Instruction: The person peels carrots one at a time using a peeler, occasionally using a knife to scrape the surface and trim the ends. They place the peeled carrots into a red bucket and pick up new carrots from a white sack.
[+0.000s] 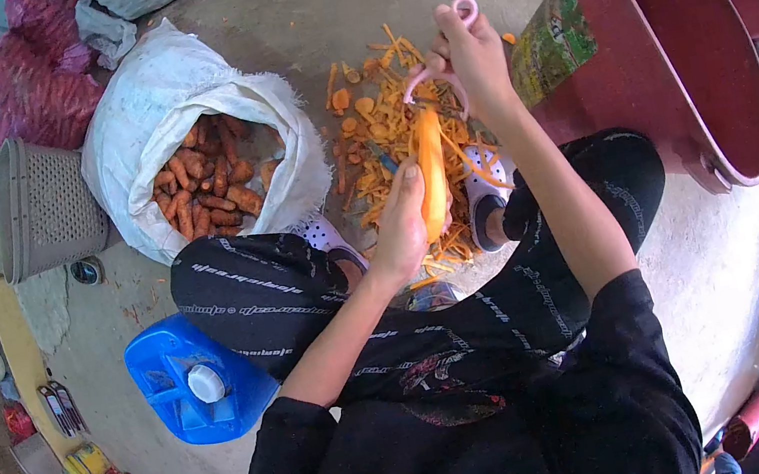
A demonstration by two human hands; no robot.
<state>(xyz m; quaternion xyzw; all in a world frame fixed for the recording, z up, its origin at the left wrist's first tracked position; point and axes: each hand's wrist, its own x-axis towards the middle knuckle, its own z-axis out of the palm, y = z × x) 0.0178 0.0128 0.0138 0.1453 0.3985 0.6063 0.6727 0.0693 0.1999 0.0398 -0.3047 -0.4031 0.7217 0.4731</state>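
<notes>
Here on my remote feed, the concrete floor (289, 9) spreads all around the pile of orange peelings (395, 122), and that pile is my landmark. Big one first: a red tub (618, 63) to the right of the pile. And there, just left of the pile, a white sack (138, 107) gapes, rough carrots (214, 190) showing in its mouth! Farther left of the pile, past that sack, I pick out a grey basket (52, 193); left of the pile and nearer the person's body, a blue jug (174, 395) with a white cap. Two spotted shoes flank the pile, one (327, 238) on its left, one (484, 170) on its right.

Now the hands, apart from each other! The left hand (402, 218) is wrapped round the lower part of a peeled-looking carrot (428, 162), which slants upright above the pile. The right hand (474, 53), above the far side of the pile, grips a pink peeler (416, 79) at the carrot's upper end. Is the blade biting? From here, I cannot tell. A thin strip (466, 153) trails over the pile, just right of the carrot.
</notes>
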